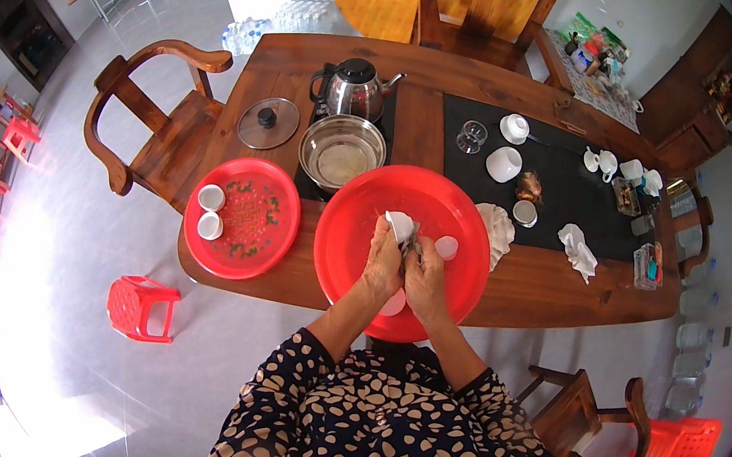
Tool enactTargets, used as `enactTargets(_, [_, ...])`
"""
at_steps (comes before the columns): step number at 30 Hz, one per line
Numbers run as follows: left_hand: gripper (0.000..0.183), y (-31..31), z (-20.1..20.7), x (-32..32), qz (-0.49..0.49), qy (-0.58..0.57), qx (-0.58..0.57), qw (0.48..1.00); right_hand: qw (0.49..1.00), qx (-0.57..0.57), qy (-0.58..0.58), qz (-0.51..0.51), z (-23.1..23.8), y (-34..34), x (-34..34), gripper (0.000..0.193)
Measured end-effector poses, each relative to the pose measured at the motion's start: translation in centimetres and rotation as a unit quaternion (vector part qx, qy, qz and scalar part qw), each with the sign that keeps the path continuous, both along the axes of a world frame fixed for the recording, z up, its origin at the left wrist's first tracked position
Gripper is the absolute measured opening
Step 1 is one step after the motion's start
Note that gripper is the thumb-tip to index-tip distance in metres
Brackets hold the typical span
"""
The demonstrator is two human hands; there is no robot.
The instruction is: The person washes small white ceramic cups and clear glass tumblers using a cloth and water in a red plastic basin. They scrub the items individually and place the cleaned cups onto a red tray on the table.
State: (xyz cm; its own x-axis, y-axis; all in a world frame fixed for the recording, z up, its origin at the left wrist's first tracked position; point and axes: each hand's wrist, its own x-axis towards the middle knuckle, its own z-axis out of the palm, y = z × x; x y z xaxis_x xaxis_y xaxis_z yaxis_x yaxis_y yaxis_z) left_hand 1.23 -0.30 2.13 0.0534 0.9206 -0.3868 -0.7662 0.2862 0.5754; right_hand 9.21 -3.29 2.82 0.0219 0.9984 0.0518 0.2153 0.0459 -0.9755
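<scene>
Over a large red basin [337, 223], my left hand [382, 259] is closed around a small white cup [400, 225], which is tilted. Against the cup my right hand [427, 281] presses a greyish piece of cloth [409, 243], partly hidden by the fingers. Inside the basin, one small pale cup [446, 247] lies right of my hands, and another [392, 303] shows partly beneath my wrists. To the left, a red patterned tray [249, 262] bears two white cups [211, 198].
A steel pot [342, 150] and kettle [358, 89] stand beyond the basin, with a glass lid [268, 123] beside them. Rightward are a white lidded bowl [504, 164], a glass pitcher [471, 137] and crumpled tissue [578, 253]. A wooden armchair [159, 117] borders the table.
</scene>
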Motion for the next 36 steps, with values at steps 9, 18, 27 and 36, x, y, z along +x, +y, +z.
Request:
enactTargets(9, [0.010,-2.0,-2.1,-0.8,0.001,0.191,0.034,0.981,0.997,0.059,0.044,-0.038,-0.1,1.7,1.5,0.016])
enactTargets(18, [0.016,-2.4,0.8,-0.4,0.061,0.449,0.143,0.880,0.890,-0.163,0.424,0.039,-0.1,0.4,0.7,0.024])
enactTargets(27, [0.017,-0.1,-0.6,-5.8,0.099,0.539,0.095,0.831,0.959,-0.129,0.229,0.106,-0.2,0.0,1.3,0.027])
enactTargets(36, [0.014,-1.2,-2.6,-24.1,0.270,0.648,-0.014,0.712,0.966,-0.129,0.217,0.061,-2.9,0.8,1.1,0.026])
